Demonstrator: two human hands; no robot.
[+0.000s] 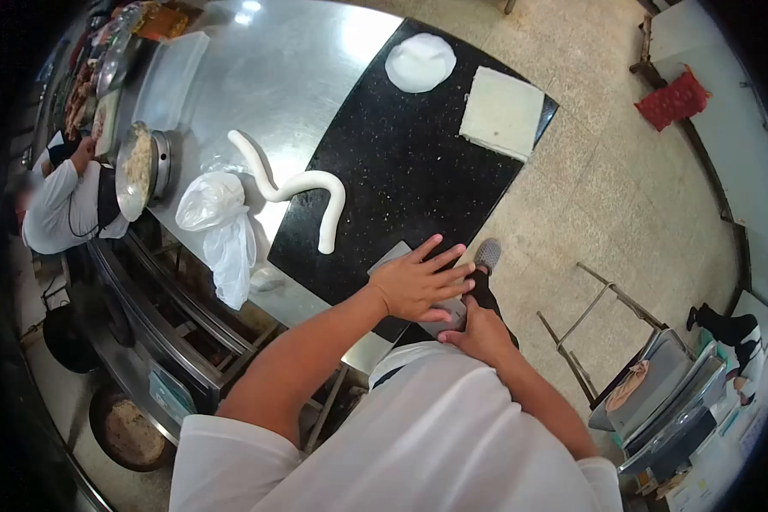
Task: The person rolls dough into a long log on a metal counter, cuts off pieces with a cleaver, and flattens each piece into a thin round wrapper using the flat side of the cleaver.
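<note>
My left hand [422, 282] is spread flat, fingers apart, over a flat grey metal blade [450, 317] at the near edge of the black stone slab [384, 171]. Whether the palm touches the blade I cannot tell. My right hand [484, 335] is closed around the blade's near right end; its handle, if any, is hidden. Beyond my hands a long white rope of dough [311, 181] lies in an S-shaped curve, partly on the slab and partly on the steel tabletop [273, 68].
At the slab's far end are a round white plate [421, 63] and a square white slab-like block [503, 113]. A white plastic bag [213, 205] and a clear bin [171, 81] stand left. A person [68, 200] works there; folding chairs [657, 392] stand right.
</note>
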